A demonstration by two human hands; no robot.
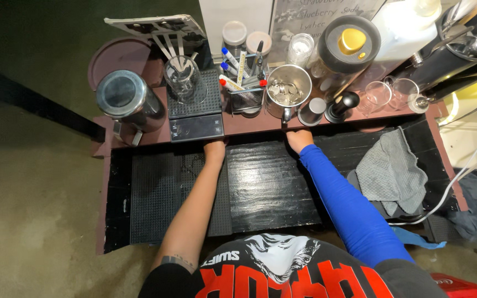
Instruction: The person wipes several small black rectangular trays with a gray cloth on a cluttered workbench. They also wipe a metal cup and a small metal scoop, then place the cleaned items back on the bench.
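My left hand [215,148] and my right hand [298,138] both reach forward to the front edge of a raised reddish shelf [252,126]. The fingers curl under or against that edge and are mostly hidden. The left arm is bare; the right arm wears a blue sleeve. Just above the left hand sits a black digital scale [195,113] with a glass beaker [184,80] on it. Above the right hand stand a steel cup of coins [287,88] and a small grey-lidded jar [311,112].
A steel pitcher [128,102], a mesh pen holder [245,91], a black tamper [340,106], a dark jar with a yellow lid [349,41] and clear measuring cups [390,94] line the shelf. A grey cloth [390,171] lies on the black counter [271,182]. White cables [459,176] run at right.
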